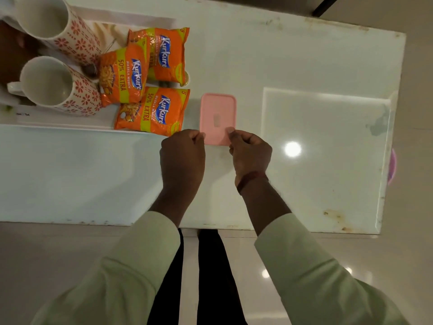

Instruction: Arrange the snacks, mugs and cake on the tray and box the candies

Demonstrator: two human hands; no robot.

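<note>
A pink candy box (218, 113) with its lid on lies on the white table, just right of the tray. My left hand (182, 158) grips its near left corner and my right hand (249, 152) presses its near right corner with the thumb on the lid. On the white tray (65, 124) at the left lie three orange Kurkure snack packets (153, 111), overlapping, and two white mugs with red flower print (58, 83) stand beside them. No candies or cake show.
The white table (304, 66) has a raised square panel (328, 141) at the right. A spoon (90, 69) lies between the mugs and packets. The near table edge runs just under my wrists; glossy floor lies below.
</note>
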